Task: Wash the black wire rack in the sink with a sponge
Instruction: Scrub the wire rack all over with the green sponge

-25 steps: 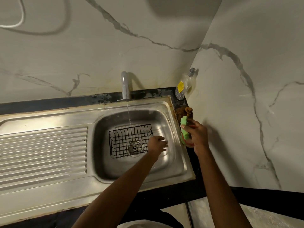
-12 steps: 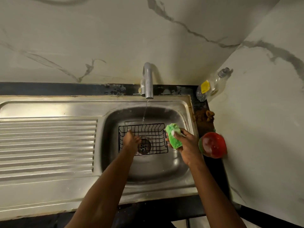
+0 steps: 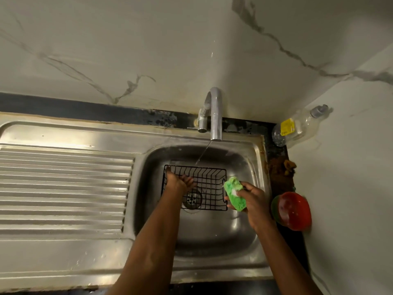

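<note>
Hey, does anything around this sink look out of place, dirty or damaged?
Yes. A clear bottle lies tipped over in the back right corner. Brown gunk sits on the counter beside the sink, and the black edging behind the tap looks chipped.

Dim, warm light glares off the steel sink [image 3: 63, 179]; wide-angle bending at the edges, slight softness.
</note>
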Demonstrator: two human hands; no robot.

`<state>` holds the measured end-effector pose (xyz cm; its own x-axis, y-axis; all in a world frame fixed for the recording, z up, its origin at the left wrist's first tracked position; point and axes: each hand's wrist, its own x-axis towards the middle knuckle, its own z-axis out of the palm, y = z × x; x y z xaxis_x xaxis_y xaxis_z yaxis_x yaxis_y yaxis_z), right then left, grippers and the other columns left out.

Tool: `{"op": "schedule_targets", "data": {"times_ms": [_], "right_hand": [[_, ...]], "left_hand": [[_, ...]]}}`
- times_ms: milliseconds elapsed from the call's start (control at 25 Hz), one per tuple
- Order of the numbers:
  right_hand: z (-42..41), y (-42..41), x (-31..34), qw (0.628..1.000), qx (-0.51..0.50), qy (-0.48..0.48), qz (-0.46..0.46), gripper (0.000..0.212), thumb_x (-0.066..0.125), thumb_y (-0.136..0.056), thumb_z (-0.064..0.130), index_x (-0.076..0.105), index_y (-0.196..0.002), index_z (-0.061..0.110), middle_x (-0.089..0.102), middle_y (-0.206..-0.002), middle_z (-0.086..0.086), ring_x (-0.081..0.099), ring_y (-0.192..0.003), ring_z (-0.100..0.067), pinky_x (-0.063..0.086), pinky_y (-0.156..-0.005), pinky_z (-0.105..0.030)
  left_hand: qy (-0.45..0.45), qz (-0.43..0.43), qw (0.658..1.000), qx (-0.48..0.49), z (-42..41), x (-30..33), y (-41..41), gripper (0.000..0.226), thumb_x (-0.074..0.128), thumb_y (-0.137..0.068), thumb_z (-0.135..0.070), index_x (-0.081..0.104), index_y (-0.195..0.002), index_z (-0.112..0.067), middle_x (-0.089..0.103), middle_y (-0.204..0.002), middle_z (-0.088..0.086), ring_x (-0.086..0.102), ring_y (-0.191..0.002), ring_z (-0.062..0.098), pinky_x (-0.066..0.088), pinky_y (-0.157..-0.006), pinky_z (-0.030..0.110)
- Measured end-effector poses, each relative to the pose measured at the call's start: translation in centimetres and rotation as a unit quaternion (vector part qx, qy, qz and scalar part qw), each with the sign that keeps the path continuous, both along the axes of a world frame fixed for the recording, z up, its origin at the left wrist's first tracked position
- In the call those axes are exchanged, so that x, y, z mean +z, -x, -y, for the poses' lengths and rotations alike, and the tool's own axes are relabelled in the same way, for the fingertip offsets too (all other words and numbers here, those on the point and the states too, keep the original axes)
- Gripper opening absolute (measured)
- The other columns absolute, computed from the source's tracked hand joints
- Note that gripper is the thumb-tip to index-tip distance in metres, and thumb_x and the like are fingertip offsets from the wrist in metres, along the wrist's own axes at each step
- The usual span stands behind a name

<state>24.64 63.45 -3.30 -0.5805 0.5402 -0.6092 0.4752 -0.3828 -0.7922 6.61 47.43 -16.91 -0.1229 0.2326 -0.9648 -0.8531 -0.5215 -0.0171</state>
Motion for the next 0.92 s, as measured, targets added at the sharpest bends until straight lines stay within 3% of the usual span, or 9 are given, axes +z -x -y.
{"op": "schedule_targets", "data": {"times_ms": [120, 200, 400, 520, 600, 720, 840, 920], "right_hand": [[0.1, 0.5, 0.0, 1.000, 0.014, -0.011, 0.006, 0.031, 0.055, -0.093, -0.007, 0.066, -0.121, 0.002, 0.074, -0.104, -0.025, 0.074, -0.084, -0.045, 0.063, -0.059, -0.041], [0.1, 0.6, 0.0, 1.000, 0.014, -0.010, 0.005, 0.030, 0.055, -0.093, -0.007, 0.067, -0.118, 0.004, 0.075, -0.103, -0.024, 0.074, -0.084, -0.044, 0.063, -0.059, -0.041], [-0.3, 0.8, -0.4, 1.000, 0.009, -0.018, 0.003, 0.028, 0.056, -0.093, -0.007, 0.068, -0.115, 0.004, 0.075, -0.100, -0.023, 0.075, -0.078, -0.041, 0.062, -0.057, -0.040], [-0.6, 0.8, -0.6, 1.000, 0.000, -0.024, -0.001, 0.030, 0.057, -0.093, -0.006, 0.068, -0.119, 0.003, 0.075, -0.103, -0.023, 0.075, -0.080, -0.041, 0.061, -0.059, -0.041], [-0.9, 0.7, -0.7, 1.000, -0.008, -0.015, -0.007, 0.031, 0.057, -0.093, -0.005, 0.068, -0.121, 0.004, 0.074, -0.106, -0.023, 0.075, -0.082, -0.040, 0.061, -0.062, -0.040], [-1.0, 0.0, -0.6, 0.995, -0.048, 0.071, -0.040, 0.030, 0.055, -0.097, 0.009, 0.065, -0.125, 0.004, 0.072, -0.113, -0.026, 0.074, -0.084, -0.037, 0.059, -0.065, -0.037], [-0.9, -0.8, 0.2, 0.972, -0.112, 0.193, -0.068, 0.052, 0.054, -0.095, 0.035, 0.060, -0.131, -0.001, 0.068, -0.122, -0.029, 0.072, -0.091, -0.037, 0.059, -0.069, -0.036], [-0.7, -1.4, 0.7, 0.964, -0.111, 0.226, -0.083, 0.060, 0.057, -0.090, 0.039, 0.059, -0.135, -0.001, 0.065, -0.127, -0.028, 0.071, -0.096, -0.036, 0.057, -0.077, -0.039]], "left_hand": [[-0.046, 0.026, 0.998, 0.040, 0.4, 0.0, 0.1, 0.087, 0.056, -0.090, -0.074, 0.056, -0.128, 0.004, 0.057, -0.138, 0.031, 0.052, -0.135, 0.046, 0.037, -0.117, 0.059], [-0.036, 0.027, 0.998, 0.038, 0.8, -0.1, -0.1, 0.085, 0.060, -0.091, -0.068, 0.053, -0.139, 0.001, 0.057, -0.141, 0.028, 0.054, -0.134, 0.043, 0.040, -0.116, 0.056], [0.006, -0.015, 0.996, 0.093, 1.7, 0.3, -1.2, 0.048, 0.060, -0.103, -0.038, 0.056, -0.129, 0.002, 0.063, -0.116, 0.021, 0.060, -0.127, 0.036, 0.044, -0.115, 0.048], [-0.007, -0.052, 0.990, 0.134, 2.0, 1.7, -2.3, 0.025, 0.060, -0.103, -0.024, 0.063, -0.107, 0.001, 0.065, -0.098, 0.018, 0.066, -0.106, 0.033, 0.045, -0.115, 0.048], [-0.024, -0.081, 0.987, 0.135, 2.3, 3.1, -3.4, 0.030, 0.058, -0.105, -0.024, 0.064, -0.121, 0.000, 0.070, -0.110, 0.020, 0.067, -0.115, 0.034, 0.049, -0.110, 0.045], [-0.085, -0.104, 0.980, 0.147, 2.6, 5.0, -5.1, 0.039, 0.055, -0.104, -0.028, 0.062, -0.134, -0.004, 0.069, -0.129, 0.024, 0.066, -0.121, 0.038, 0.052, -0.105, 0.046], [-0.132, -0.123, 0.975, 0.130, 2.9, 7.4, -6.7, 0.042, 0.056, -0.098, -0.028, 0.065, -0.129, -0.001, 0.069, -0.126, 0.027, 0.064, -0.120, 0.038, 0.047, -0.109, 0.046], [-0.145, -0.149, 0.972, 0.113, 2.8, 9.2, -7.7, 0.040, 0.059, -0.095, -0.027, 0.067, -0.124, -0.001, 0.069, -0.127, 0.027, 0.062, -0.124, 0.039, 0.044, -0.113, 0.050]]}}
